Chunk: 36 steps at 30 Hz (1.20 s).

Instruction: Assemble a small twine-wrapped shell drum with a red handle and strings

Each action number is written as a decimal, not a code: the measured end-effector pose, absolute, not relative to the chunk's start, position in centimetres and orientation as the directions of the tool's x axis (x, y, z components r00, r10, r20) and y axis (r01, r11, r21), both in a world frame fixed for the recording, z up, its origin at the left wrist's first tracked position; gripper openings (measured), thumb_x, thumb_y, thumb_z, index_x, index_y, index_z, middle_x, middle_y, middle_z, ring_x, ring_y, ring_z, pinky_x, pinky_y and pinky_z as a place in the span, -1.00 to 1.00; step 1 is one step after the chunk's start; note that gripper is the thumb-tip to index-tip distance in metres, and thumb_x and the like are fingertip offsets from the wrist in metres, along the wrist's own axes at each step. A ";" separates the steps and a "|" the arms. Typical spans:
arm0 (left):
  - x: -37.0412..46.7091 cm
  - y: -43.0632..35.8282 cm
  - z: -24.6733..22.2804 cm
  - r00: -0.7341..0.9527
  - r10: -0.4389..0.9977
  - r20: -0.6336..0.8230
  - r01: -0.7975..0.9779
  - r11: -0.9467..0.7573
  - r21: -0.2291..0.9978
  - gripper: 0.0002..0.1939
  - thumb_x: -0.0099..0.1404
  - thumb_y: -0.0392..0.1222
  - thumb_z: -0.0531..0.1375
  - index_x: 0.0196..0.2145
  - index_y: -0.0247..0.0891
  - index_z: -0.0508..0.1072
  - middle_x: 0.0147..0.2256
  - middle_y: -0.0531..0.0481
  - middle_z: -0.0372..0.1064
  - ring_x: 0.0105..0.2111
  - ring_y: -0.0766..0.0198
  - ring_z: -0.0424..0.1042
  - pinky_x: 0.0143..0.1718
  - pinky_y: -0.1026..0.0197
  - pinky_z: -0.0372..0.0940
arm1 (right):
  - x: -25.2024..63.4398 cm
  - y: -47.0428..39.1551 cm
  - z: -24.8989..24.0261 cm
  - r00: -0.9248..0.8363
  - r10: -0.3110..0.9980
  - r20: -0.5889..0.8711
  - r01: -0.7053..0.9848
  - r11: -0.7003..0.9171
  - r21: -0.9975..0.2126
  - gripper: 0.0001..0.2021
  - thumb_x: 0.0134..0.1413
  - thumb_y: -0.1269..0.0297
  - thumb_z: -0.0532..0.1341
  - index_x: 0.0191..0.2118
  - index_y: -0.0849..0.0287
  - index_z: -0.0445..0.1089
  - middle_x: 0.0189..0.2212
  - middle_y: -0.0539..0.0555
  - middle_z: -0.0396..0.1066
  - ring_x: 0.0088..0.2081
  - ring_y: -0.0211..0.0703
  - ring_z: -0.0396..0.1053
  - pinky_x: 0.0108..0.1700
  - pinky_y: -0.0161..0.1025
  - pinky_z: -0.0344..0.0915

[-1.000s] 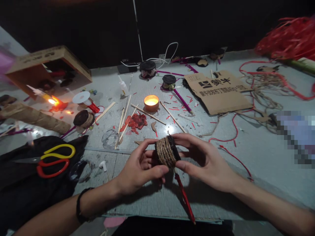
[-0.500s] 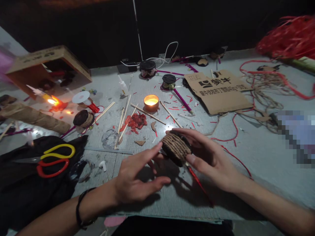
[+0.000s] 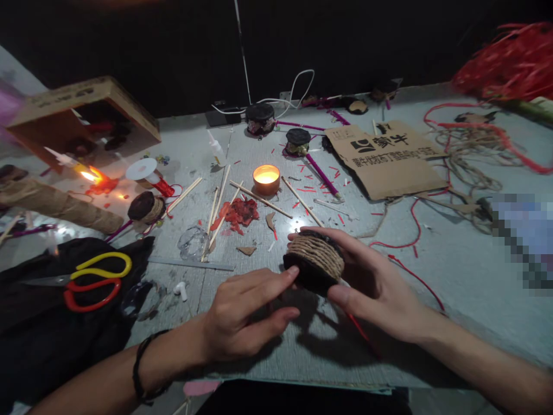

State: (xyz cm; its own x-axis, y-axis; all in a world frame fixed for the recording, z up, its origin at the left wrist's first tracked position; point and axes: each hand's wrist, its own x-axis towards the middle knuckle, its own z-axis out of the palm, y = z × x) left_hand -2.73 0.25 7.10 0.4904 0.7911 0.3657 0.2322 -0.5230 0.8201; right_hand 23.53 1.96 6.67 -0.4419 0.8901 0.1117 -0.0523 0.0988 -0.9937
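Observation:
My right hand (image 3: pixel 380 288) grips a small twine-wrapped rattle drum (image 3: pixel 317 256), fingers over the far side and thumb on the near edge. Black covers form the drum's two faces, and brown twine circles its side. A red stick (image 3: pixel 360 329) sticks out below it toward me. My left hand (image 3: pixel 250 311) is open beside the drum, thumb apart, with the index fingertip at the black face. Its other fingers are partly hidden. Beyond my hands burns a tealight candle (image 3: pixel 266 185), near a crumpled mass of red wax (image 3: pixel 242 215).
Scissors (image 3: pixel 97 282) lie on black cloth at left. Behind them a flame (image 3: pixel 88 174) burns beside a cardboard box (image 3: pixel 129 115). Wooden sticks (image 3: pixel 261 200) and red scraps litter the table. Flattened cardboard (image 3: pixel 389 164), tangled twine (image 3: pixel 466 155) and red cord (image 3: pixel 417 222) lie right.
The drum has turned in my right hand, so its black face now shows toward me and the red stick points further right. My left index finger has shifted onto that face.

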 end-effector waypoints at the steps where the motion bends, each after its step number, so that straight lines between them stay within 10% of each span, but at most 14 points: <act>1: -2.7 0.3 7.1 0.496 0.785 0.370 0.229 -0.529 0.817 -0.46 0.43 -0.32 0.39 0.31 -0.14 0.52 -0.15 -0.18 0.71 -0.20 0.10 0.67 -0.13 0.08 0.55 | 23.4 1.9 6.7 -0.442 0.890 0.110 -0.038 0.105 -0.994 -0.40 0.31 0.15 0.42 0.40 -0.21 0.33 0.28 0.13 0.51 0.23 0.16 0.53 0.29 0.20 0.47; 6: -2.7 0.3 7.0 0.539 0.726 0.428 0.188 -0.599 0.779 -0.37 0.44 -0.35 0.37 0.40 -0.12 0.41 -0.09 -0.19 0.70 -0.18 0.11 0.66 -0.14 0.11 0.54 | 22.5 1.8 6.6 -0.386 0.912 0.137 0.081 0.181 -0.980 -0.36 0.20 0.22 0.48 0.34 -0.13 0.35 0.19 0.12 0.57 0.17 0.10 0.57 0.28 0.15 0.49; 13: -2.5 0.5 6.5 0.378 0.815 0.440 0.256 -0.549 0.796 -0.60 0.37 -0.29 0.45 0.11 -0.08 0.56 -0.27 0.01 0.54 -0.33 0.23 0.51 -0.24 0.18 0.44 | 22.2 1.6 7.1 -0.369 0.918 0.148 0.156 0.218 -0.963 -0.70 0.19 0.33 0.36 0.03 -0.02 0.52 -0.32 -0.01 0.62 -0.26 -0.04 0.63 -0.28 -0.18 0.59; 18: -2.3 1.1 6.2 0.381 0.846 0.373 0.247 -0.482 0.841 -0.36 0.22 -0.21 0.56 0.21 -0.04 0.49 0.06 -0.09 0.44 0.02 0.11 0.48 0.01 0.13 0.46 | 22.2 1.5 7.7 -0.540 0.830 0.136 0.101 0.225 -0.969 -0.52 0.14 0.44 0.35 0.18 -0.04 0.49 -0.16 -0.03 0.66 -0.20 -0.11 0.63 -0.18 -0.23 0.59; 36: -1.7 1.2 6.1 0.246 0.968 -0.047 0.143 0.011 0.990 -0.51 0.03 -0.24 0.62 -0.10 -0.22 0.60 -0.17 -0.01 0.59 -0.11 0.17 0.58 -0.01 0.19 0.46 | 22.1 2.0 7.5 -0.481 0.868 0.125 0.314 0.303 -0.900 -0.81 0.23 0.21 0.44 -0.07 0.09 0.61 -0.21 0.01 0.69 -0.25 -0.13 0.60 -0.21 -0.22 0.47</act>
